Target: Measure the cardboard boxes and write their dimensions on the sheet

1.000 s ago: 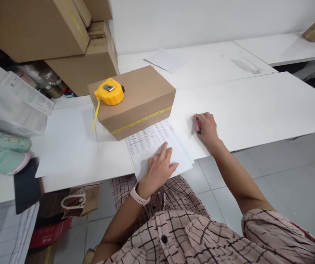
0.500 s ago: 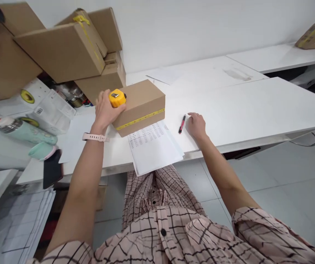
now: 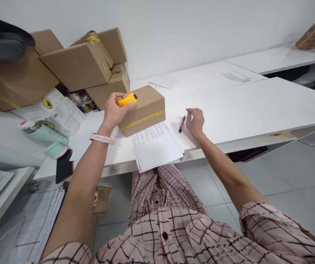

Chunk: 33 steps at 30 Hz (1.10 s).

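My left hand (image 3: 115,111), with a pink watch band at the wrist, grips a yellow tape measure (image 3: 127,99) over the left end of a closed cardboard box (image 3: 149,96). Yellow printed tape runs along the box's front side. Printed sheets (image 3: 159,150) lie in front of the box and overhang the table edge. To the right, my right hand (image 3: 195,121) is empty, its fingers loosely bent and the thumb apart from them. Beside it a red and black pen (image 3: 182,124) rests on the white table (image 3: 240,106), not touched by the hand.
Large cardboard boxes (image 3: 76,66) are stacked at the back left. A mint bottle (image 3: 46,132), a mint cup (image 3: 55,149) and a dark phone (image 3: 64,167) stand or lie at the left edge. At far right, another person's hand appears on a taped box (image 3: 307,38).
My left hand has tilted the tape measure and shifted slightly right over the box. My right hand has lifted a little with its fingers more bent. The view has turned slightly left.
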Tool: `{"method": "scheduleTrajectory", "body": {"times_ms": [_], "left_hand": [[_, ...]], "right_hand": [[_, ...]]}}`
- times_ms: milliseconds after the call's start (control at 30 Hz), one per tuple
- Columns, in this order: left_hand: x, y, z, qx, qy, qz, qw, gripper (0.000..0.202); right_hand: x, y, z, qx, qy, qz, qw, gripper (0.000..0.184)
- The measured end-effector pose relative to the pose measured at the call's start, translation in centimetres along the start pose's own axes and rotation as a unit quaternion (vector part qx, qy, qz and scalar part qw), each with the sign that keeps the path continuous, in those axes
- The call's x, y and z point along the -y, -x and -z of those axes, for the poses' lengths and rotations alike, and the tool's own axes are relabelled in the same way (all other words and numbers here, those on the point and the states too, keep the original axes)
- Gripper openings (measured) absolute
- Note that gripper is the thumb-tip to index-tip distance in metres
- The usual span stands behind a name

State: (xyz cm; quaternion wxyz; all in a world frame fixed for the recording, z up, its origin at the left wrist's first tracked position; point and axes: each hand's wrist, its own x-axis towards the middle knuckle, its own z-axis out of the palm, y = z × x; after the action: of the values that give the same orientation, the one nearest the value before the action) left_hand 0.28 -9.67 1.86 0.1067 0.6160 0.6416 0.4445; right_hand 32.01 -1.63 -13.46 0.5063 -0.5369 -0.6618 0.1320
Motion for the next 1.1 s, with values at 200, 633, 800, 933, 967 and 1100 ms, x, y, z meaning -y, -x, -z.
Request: {"method": "scheduleTrajectory", "body": {"times_ms": [200,633,800,933,967,1100], "left_hand": [[-5.0,2.4,-0.2,0.087,0.048,-0.02,0.995,0.06],[-5.5,3.3,1.8,0.13,0.141,0.014,0.981,0.064],[-4.1,2.9,3.2,0.129,0.208,0.031,0.969,0.061],[-2.1,2.4,6.0,0.118,0.249,0.058,0.96,0.055],[-1.3,2.3,7.1,0.115,0.249,0.07,0.959,0.053],[3.3,2.1,12.0,0.075,0.242,0.156,0.955,0.047]], "right_hand": [[14.0,-2.1,2.0,0.263,-0.393,-0.061,0.879,0.064],[19.8,-4.4,1.8,0.392,-0.417,-0.115,0.812,0.035],[21.6,-4.5,0.9,0.372,-0.422,-0.117,0.818,0.024],[21.5,-7.5,-1.0,0.312,-0.402,-0.13,0.851,0.018],[20.9,-8.9,-1.5,0.286,-0.397,-0.141,0.861,0.019],[17.1,-14.5,-3.0,0.173,-0.377,-0.221,0.883,0.028]]}}
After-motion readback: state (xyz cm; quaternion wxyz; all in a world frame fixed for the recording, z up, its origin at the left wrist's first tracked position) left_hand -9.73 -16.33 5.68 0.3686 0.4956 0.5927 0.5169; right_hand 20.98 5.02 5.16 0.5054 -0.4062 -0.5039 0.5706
